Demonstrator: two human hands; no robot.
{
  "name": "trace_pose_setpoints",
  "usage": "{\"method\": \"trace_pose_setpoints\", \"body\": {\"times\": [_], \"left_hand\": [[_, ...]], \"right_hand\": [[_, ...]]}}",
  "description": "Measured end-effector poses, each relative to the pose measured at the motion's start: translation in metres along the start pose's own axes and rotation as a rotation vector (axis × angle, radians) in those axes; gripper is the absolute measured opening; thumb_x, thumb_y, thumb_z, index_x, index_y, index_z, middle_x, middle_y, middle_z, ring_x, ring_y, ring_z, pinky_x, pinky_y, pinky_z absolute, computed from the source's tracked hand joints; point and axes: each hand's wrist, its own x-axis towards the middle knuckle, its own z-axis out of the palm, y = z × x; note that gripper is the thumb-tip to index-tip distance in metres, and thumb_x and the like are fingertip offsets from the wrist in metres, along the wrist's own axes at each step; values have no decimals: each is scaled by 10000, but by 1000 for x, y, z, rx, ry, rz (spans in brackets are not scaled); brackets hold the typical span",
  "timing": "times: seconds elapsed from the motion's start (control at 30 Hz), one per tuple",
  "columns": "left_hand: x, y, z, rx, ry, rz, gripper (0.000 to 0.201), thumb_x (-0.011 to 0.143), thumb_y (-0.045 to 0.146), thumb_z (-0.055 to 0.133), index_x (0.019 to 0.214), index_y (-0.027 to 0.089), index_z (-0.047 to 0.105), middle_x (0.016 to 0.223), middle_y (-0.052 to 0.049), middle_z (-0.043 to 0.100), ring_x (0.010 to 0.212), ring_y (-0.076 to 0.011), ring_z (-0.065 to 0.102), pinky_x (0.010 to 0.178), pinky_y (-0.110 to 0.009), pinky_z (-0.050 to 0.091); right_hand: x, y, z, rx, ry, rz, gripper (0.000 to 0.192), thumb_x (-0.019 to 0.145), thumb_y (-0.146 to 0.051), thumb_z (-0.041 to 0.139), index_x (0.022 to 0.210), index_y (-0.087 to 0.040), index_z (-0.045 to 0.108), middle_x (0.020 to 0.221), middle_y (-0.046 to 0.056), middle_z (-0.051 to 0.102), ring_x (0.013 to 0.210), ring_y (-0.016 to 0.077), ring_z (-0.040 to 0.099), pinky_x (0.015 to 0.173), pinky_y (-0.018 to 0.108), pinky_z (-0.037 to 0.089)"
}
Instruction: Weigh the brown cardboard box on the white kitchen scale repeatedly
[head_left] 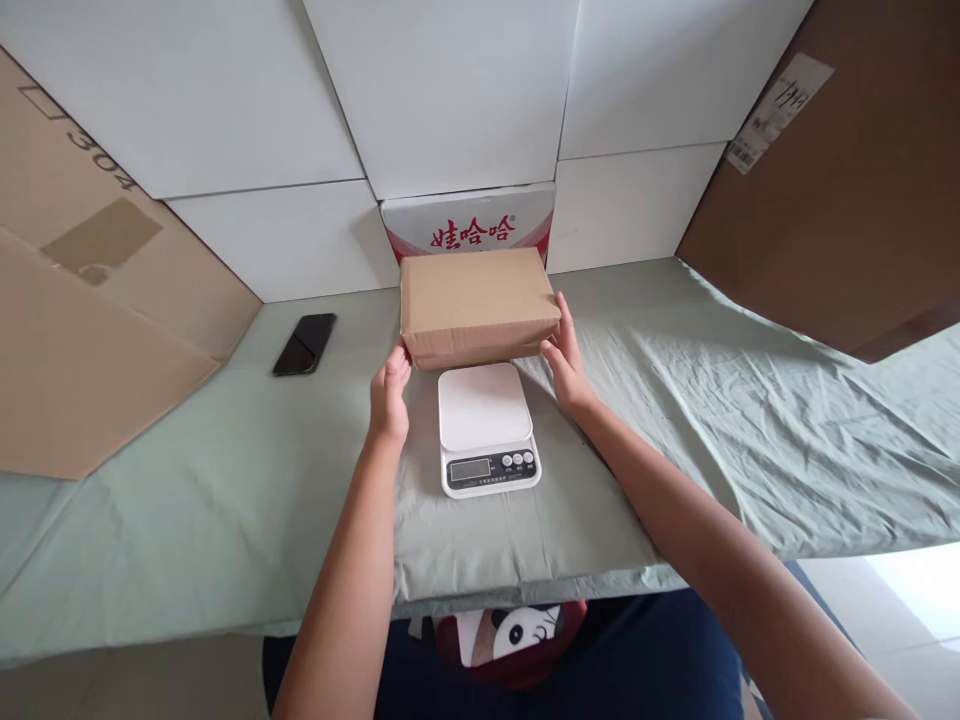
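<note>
A closed brown cardboard box [476, 292] is held between my two hands at the back of the table. My left hand [391, 393] grips its lower left corner, fingers partly hidden beside it. On the opposite end, my right hand [565, 358] has its thumb at the front corner and its fingers along the right side. Just in front of the box lies a white kitchen scale [486, 410] with a dark panel, a small display and round buttons. Nothing rests on its plate, and the display shows no readable number.
A black phone [304, 345] lies to the left on the green cloth [330, 480]. Behind stands a white box with red lettering [472, 228], against white panels [450, 90]. Large cardboard sheets flank the table at left [112, 290] and right [840, 190].
</note>
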Motion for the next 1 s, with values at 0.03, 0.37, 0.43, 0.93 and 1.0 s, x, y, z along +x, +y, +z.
{"method": "trace_pose_setpoints", "body": {"times": [0.03, 0.37, 0.43, 0.93, 1.0], "left_hand": [[-4, 6, 1, -8, -4, 36, 1008, 781, 935, 563, 1450, 189, 672, 1605, -191, 556, 1563, -383, 426, 1304, -502, 320], [-93, 33, -10, 15, 63, 157, 884, 882, 849, 511, 1488, 219, 645, 1599, -145, 579, 1594, -388, 373, 1317, -524, 311], [-106, 26, -16, 28, 39, 131, 869, 896, 838, 496, 1488, 220, 647, 1584, -147, 594, 1590, -387, 380, 1316, -533, 312], [-119, 15, -24, 18, 49, 64, 841, 899, 820, 520, 1471, 221, 666, 1562, -174, 605, 1557, -400, 427, 1292, -558, 351], [-122, 14, -25, 29, 58, 55, 849, 897, 823, 519, 1473, 217, 664, 1560, -177, 606, 1565, -404, 411, 1290, -565, 353]], "right_hand": [[-1, -5, 1, -16, 0, -37, 908, 971, -713, 542, 1702, -404, 103, 1802, -15, 244, 1684, 265, 243, 1386, 541, 230], [-74, -21, -6, -180, -16, -110, 867, 983, -689, 523, 1700, -471, 87, 1782, -44, 250, 1667, 302, 271, 1344, 593, 338], [-85, -17, -10, -201, -11, -130, 812, 998, -633, 530, 1692, -482, 135, 1763, -37, 278, 1660, 308, 274, 1334, 604, 346], [-86, -25, -6, -286, 81, -148, 659, 1009, -590, 524, 1625, -430, 350, 1562, 72, 473, 1512, 355, 428, 1221, 609, 443], [-86, -27, -5, -295, 86, -141, 657, 1010, -598, 519, 1622, -417, 359, 1541, 81, 490, 1496, 356, 441, 1202, 602, 461]]}}
